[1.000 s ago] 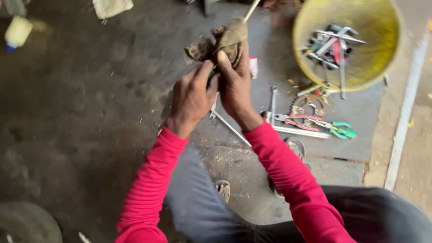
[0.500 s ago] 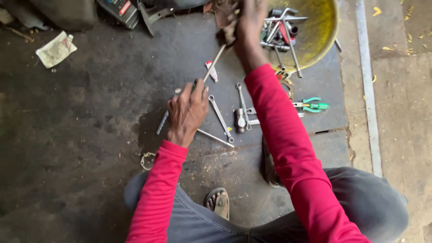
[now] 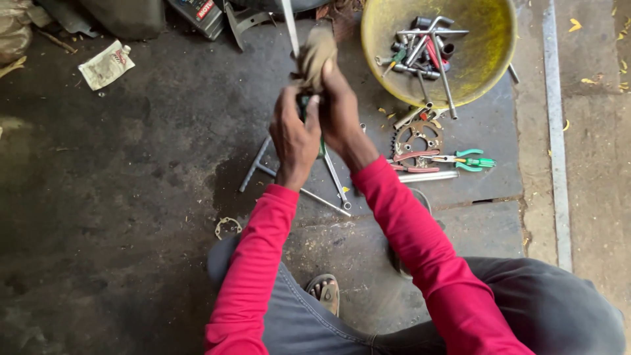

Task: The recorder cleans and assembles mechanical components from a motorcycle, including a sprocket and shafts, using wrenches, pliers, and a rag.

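From the head camera, looking down: the left hand (image 3: 295,135) is wrapped tight around the dark green handle of a screwdriver (image 3: 303,108), fingers curled and thumb up along it; the right hand (image 3: 340,112) presses a tan rag (image 3: 314,56) around the tool's upper part, fingers folded over the cloth; the two hands touch each other, the right just above and beside the left; a bare metal shaft (image 3: 288,26) rises out of the rag toward the top edge of the frame; both arms wear red sleeves (image 3: 420,250).

Taking the yellow basin (image 3: 480,72) as the landmark: the held tool and rag are to its left, near its rim but apart from it; the basin itself holds a jumble of metal sockets, rods and a red-handled tool; just below the basin lies a toothed sprocket (image 3: 415,137) on the dark floor; beside the sprocket, lower right, are green-handled pliers (image 3: 468,160), and under those a plain metal tube (image 3: 427,176); lower left of the basin, beneath the hands, a T-shaped wrench (image 3: 259,163) and a spanner (image 3: 336,179) lie on the floor; further down and left, a small ring-shaped gasket (image 3: 227,227); far left of the basin, a crumpled white pouch (image 3: 105,64); a sandalled foot (image 3: 324,291) shows between the person's grey trouser legs, well below the basin.
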